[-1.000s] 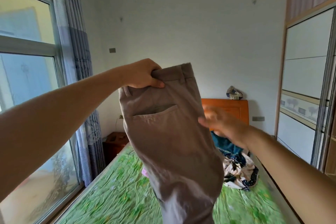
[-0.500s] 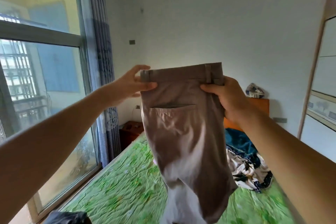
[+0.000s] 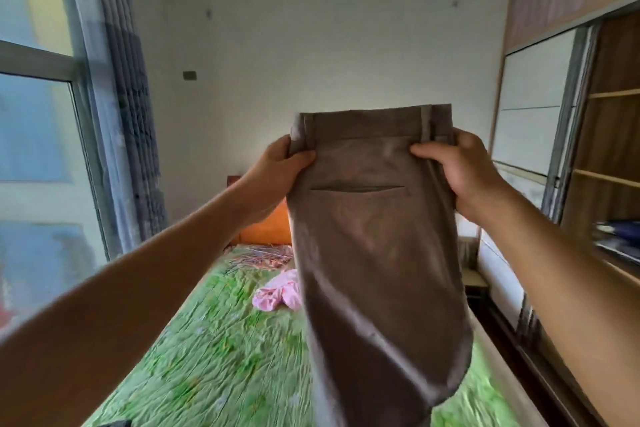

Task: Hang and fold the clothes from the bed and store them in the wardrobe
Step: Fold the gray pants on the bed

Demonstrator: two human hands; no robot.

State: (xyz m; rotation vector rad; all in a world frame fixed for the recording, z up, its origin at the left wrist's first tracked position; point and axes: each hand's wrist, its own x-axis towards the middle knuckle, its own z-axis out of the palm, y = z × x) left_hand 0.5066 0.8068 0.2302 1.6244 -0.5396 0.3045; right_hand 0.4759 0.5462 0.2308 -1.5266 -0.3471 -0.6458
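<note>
Your left hand (image 3: 277, 166) and right hand (image 3: 460, 170) each grip a waistband corner of the trousers (image 3: 374, 236). They hang between your hands, above the bed (image 3: 214, 350).

Bare left forearm (image 3: 145, 288) and bare right forearm (image 3: 568, 267) — skin uncovered along the whole visible length; left grip (image 3: 277, 170) and right grip (image 3: 462, 173) bare too.
</note>
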